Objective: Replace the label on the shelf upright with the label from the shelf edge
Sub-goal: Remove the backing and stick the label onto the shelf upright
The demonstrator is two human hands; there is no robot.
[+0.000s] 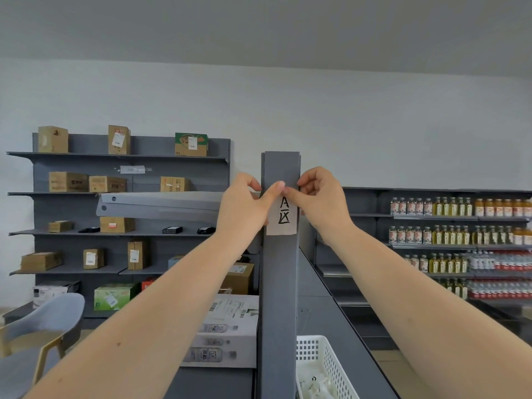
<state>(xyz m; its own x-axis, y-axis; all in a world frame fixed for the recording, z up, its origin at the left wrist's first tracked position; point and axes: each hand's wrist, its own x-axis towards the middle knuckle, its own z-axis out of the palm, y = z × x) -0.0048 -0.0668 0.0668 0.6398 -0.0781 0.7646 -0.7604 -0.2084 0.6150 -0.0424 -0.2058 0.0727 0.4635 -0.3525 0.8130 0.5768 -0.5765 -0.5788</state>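
A grey shelf upright [279, 283] rises in the middle of the view. On its front face, near the top, sits a white paper label [283, 218] with black handwritten characters. My left hand [244, 207] reaches in from the left, its thumb pressed on the label's top edge. From the right comes my right hand [321, 201], its forefinger tip meeting the left thumb at that same top edge. Both hands pinch or press the label's upper end; the top strip of the label is hidden under the fingers.
A white perforated basket [328, 367] with white scraps stands at the upright's foot on the right. A grey carton [230, 332] lies to the left. Shelves with cardboard boxes [115, 226] fill the back left, bottle shelves [460, 240] the right. A grey chair [43, 326] stands lower left.
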